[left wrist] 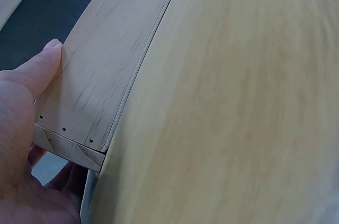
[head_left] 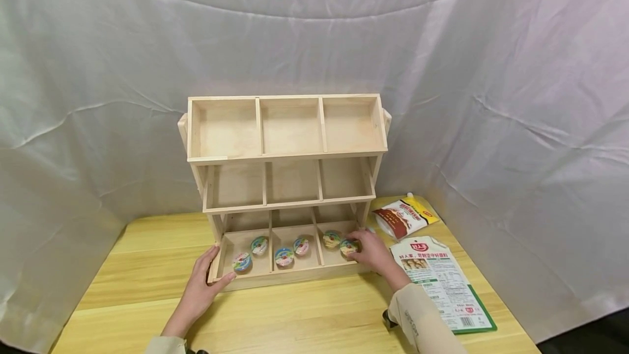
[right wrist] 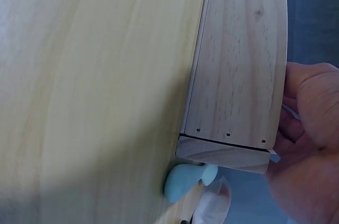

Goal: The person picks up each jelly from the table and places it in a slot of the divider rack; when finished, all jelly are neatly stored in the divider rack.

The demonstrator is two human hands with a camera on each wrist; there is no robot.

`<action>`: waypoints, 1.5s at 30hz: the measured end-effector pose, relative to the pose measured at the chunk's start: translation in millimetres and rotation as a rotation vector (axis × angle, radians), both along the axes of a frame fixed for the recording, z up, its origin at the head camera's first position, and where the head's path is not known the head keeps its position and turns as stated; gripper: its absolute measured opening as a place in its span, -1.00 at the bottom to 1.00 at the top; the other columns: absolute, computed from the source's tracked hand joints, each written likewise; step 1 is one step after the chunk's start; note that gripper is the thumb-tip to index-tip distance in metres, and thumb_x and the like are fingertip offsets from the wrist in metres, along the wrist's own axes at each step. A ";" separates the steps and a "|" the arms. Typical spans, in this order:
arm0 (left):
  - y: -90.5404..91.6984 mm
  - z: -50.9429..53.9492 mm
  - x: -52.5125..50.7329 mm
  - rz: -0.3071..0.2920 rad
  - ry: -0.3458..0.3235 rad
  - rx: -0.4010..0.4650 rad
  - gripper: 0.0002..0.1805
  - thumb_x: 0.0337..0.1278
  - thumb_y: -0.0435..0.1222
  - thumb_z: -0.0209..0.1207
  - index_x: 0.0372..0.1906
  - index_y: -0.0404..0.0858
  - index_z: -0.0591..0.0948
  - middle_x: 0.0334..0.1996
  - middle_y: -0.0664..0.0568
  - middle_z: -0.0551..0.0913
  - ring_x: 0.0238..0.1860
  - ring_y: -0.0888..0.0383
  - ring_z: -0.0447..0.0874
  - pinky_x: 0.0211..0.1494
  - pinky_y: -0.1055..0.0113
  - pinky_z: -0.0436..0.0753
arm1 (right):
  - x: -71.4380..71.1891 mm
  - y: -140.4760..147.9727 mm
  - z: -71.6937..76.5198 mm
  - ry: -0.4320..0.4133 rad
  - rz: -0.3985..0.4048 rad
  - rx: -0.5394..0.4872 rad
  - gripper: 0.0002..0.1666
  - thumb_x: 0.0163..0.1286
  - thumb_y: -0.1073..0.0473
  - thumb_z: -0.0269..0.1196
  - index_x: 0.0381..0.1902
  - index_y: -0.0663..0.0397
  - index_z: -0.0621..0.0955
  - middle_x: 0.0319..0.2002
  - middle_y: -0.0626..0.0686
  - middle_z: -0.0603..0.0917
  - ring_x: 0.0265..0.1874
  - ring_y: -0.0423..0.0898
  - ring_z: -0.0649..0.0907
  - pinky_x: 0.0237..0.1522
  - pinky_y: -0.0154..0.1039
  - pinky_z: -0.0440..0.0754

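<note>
A three-tier wooden rack stands on the table, each tier split into three compartments. Several small sealed cups with colourful lids lie in the bottom tier, two per compartment. My left hand grips that tier's left front corner, thumb along the front board and fingers round the end. Over the right end, my right hand reaches into the right compartment and pinches a yellow-lidded cup between thumb and finger. Another yellow-lidded cup lies beside it. In the right wrist view the tray's front board hides the fingertips.
Right of the rack lie a red-and-yellow spouted pouch and a flat white-and-green food packet. A pale teal rounded object sits by the tray's right end. Grey cloth hangs behind and at both sides of the wooden table.
</note>
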State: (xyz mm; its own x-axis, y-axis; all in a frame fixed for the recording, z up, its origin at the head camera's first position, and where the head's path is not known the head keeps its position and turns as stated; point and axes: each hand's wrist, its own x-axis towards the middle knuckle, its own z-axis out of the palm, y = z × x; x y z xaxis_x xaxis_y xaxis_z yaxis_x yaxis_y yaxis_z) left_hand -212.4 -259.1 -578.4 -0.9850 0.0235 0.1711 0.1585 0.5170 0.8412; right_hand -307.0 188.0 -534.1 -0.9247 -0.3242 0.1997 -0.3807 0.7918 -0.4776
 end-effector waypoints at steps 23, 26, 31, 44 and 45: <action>0.0 -3.5 1.6 0.002 0.003 -0.013 -0.02 0.37 -0.04 0.32 0.65 -0.31 0.06 0.62 -0.36 -0.03 0.54 -0.48 0.06 0.37 -0.33 0.49 | 4.5 2.7 -1.5 -0.038 -0.006 -0.063 -0.42 0.16 0.20 0.58 0.14 0.19 0.70 0.18 0.26 0.71 0.35 0.40 0.51 0.40 0.30 0.45; -0.9 -5.0 3.0 0.004 0.004 -0.015 -0.02 0.37 -0.04 0.32 0.64 -0.32 0.06 0.62 -0.36 -0.03 0.54 -0.49 0.06 0.34 -0.33 0.51 | 6.3 3.3 -2.4 -0.029 0.005 -0.069 -0.42 0.16 0.20 0.58 0.15 0.19 0.70 0.20 0.28 0.69 0.38 0.44 0.46 0.42 0.34 0.40; -0.9 -4.6 1.7 0.007 0.016 -0.016 -0.01 0.35 -0.03 0.34 0.63 -0.35 0.08 0.61 -0.38 -0.01 0.53 -0.49 0.07 0.41 -0.36 0.39 | 10.5 5.9 -1.9 -0.005 0.008 -0.098 -0.43 0.19 0.18 0.56 0.16 0.16 0.69 0.25 0.31 0.64 0.36 0.40 0.49 0.40 0.37 0.41; -1.3 -2.9 -1.2 -0.003 0.012 -0.018 -0.02 0.38 -0.03 0.31 0.64 -0.33 0.06 0.61 -0.38 -0.04 0.54 -0.50 0.03 0.35 -0.36 0.49 | 22.2 25.3 -6.3 0.092 0.014 -0.135 -0.27 0.29 0.07 0.50 0.36 0.18 0.56 0.35 0.26 0.55 0.30 0.29 0.56 0.35 0.32 0.50; -1.1 -2.8 -1.1 -0.001 0.015 -0.017 -0.02 0.37 -0.03 0.32 0.64 -0.34 0.06 0.61 -0.38 -0.03 0.54 -0.51 0.04 0.35 -0.36 0.48 | 23.0 26.3 -6.9 0.097 0.016 -0.138 -0.26 0.29 0.07 0.49 0.37 0.17 0.55 0.35 0.25 0.55 0.31 0.28 0.55 0.35 0.32 0.50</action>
